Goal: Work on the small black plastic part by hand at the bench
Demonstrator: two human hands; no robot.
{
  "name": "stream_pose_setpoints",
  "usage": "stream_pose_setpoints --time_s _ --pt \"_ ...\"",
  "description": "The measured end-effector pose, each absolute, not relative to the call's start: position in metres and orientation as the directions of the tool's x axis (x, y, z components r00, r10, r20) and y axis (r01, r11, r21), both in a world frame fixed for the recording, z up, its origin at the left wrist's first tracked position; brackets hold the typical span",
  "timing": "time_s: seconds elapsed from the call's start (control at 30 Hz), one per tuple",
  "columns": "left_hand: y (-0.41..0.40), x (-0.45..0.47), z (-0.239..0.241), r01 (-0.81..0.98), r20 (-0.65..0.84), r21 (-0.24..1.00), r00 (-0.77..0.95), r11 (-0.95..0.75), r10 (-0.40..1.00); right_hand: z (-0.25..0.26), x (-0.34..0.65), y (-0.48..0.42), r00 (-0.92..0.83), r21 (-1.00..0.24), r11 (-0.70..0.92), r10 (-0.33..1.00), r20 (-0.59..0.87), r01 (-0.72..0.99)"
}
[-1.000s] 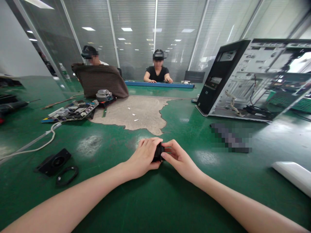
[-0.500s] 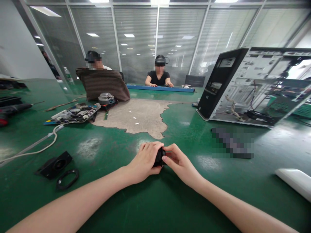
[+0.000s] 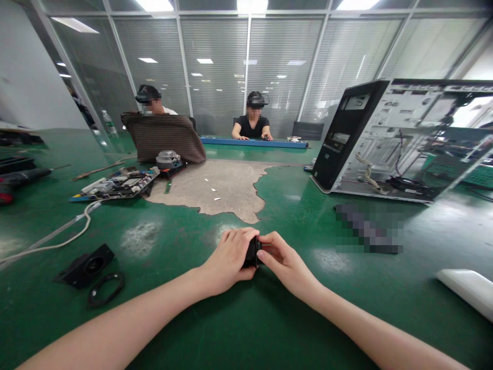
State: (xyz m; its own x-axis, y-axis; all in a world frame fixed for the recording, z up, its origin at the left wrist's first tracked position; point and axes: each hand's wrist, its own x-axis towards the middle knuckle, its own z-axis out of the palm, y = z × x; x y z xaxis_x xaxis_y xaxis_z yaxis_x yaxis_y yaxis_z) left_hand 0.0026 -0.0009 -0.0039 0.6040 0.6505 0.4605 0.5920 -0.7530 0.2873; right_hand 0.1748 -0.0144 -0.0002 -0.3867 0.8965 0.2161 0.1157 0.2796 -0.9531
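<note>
A small black round-edged part (image 3: 252, 252) sits between my two hands, low over the green table; its exact kind is hard to make out. My left hand (image 3: 233, 257) is wrapped round its left side and top, hiding much of it. On its right side, the fingertips and thumb of my right hand (image 3: 279, 257) pinch the rim. Left of my forearm lie a black square-plated part (image 3: 90, 264) with a round opening and a black ring (image 3: 107, 289).
An open computer case (image 3: 354, 139) stands at the right, a blurred dark strip (image 3: 367, 228) before it. A circuit board (image 3: 115, 183), a white cable (image 3: 87, 221) and a power drill (image 3: 23, 178) lie left. Behind a draped brown cloth (image 3: 165, 136) sits one person; another (image 3: 252, 123) sits opposite.
Both hands keep their hold on the black part with hardly any movement. The whole view has tilted up slightly.
</note>
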Motion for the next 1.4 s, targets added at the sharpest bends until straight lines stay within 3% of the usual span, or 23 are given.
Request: stream_pose_setpoints --time_s 0.23,1.4 --pt "-0.0007 0.0027 -0.0041 0.589 0.469 0.29 0.6 -0.754 0.648 0.0017 0.1741 -0.013 -0.38 -0.972 0.208 0.912 0.154 0.105" --pt "-0.0004 0.0032 -0.0027 0.602 0.441 0.27 0.617 -0.752 0.652 0.0017 0.1733 -0.0169 -0.394 -0.965 0.247 0.899 0.193 0.09"
